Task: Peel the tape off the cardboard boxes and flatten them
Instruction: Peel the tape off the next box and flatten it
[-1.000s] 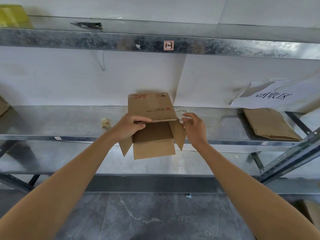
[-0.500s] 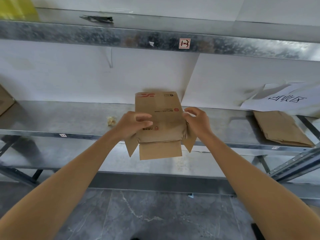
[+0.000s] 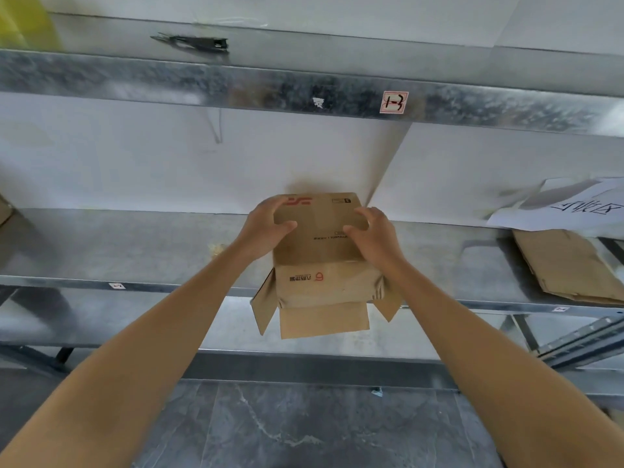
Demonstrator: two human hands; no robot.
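Cardboard box (image 3: 320,251): at front edge of middle shelf (image 3: 135,255), printed panel up, half collapsed, not flat yet; cannot tell if resting on shelf.
Left hand (image 3: 266,228): clamped on far-left corner, thumb on top panel.
Right hand (image 3: 374,238): clamped on far-right edge, thumb on top.
Flaps (image 3: 322,320): hanging open past shelf front.
Flat cardboard (image 3: 567,265): on same shelf, well right.
Tape: none visible; cannot confirm all off.
Step (judged): pressing flat.
Risk: panel buckling off-crease, from uneven push on crumpled right wall; drop to floor, from grip slip past shelf edge.
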